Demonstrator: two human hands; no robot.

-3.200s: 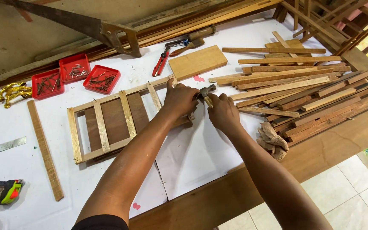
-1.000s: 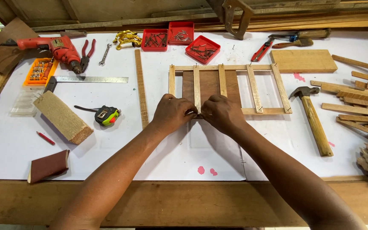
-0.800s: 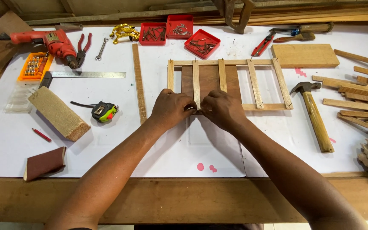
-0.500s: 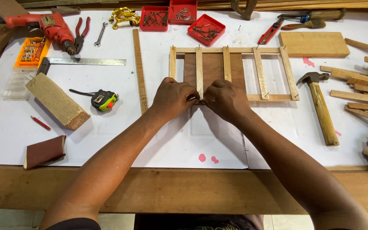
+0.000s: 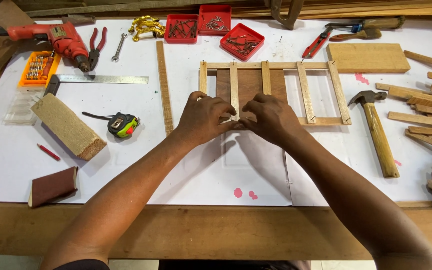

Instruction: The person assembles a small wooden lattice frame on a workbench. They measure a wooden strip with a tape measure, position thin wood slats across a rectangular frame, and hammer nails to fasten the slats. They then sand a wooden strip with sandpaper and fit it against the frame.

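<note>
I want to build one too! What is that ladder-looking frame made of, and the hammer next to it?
The slatted frame under the left hand and right hand looks like pale, unpainted wood: grain lines show, with small nails at the joints. The hammer seems to have a bare wooden handle, tan and matte, and a dark head, probably metal.

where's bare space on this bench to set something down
Bare white sheet between the sandpaper block and the left hand, and between the slat frame and hammer. Crowded: top edge with red trays, and right edge's wood strips.
</note>
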